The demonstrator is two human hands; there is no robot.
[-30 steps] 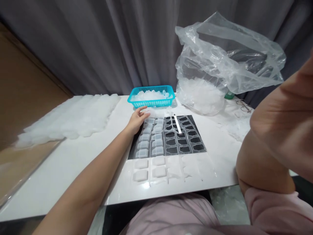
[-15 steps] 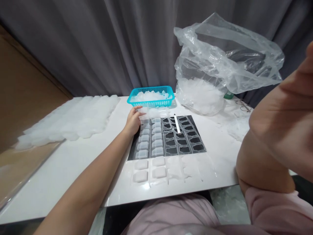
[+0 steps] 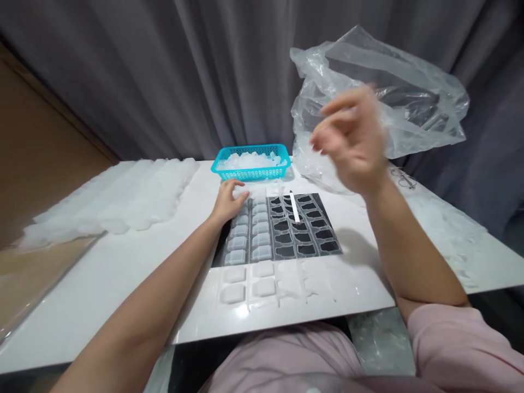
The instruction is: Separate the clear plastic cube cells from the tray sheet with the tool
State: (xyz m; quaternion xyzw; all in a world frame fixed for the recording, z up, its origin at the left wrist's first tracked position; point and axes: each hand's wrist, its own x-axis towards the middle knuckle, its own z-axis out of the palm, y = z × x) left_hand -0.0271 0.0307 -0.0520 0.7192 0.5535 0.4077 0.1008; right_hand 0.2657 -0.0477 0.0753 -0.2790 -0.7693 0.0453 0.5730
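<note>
The left grip (image 3: 227, 203) is spread, resting on the far end of a clear blister tray (image 3: 278, 273) on the white table (image 3: 123, 284); the right grip (image 3: 350, 139) is raised, loosely curled and empty, though blurred. Two left columns of cells are filled with white cubes (image 3: 261, 237); the darker columns to the right are left unfilled.

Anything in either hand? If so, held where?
Nothing clearly gripped. The left hand lies with its fingers resting at the upper end of the clear plastic ice tray, no pinch visible. The right hand is raised, blurred, apparently empty.
</note>
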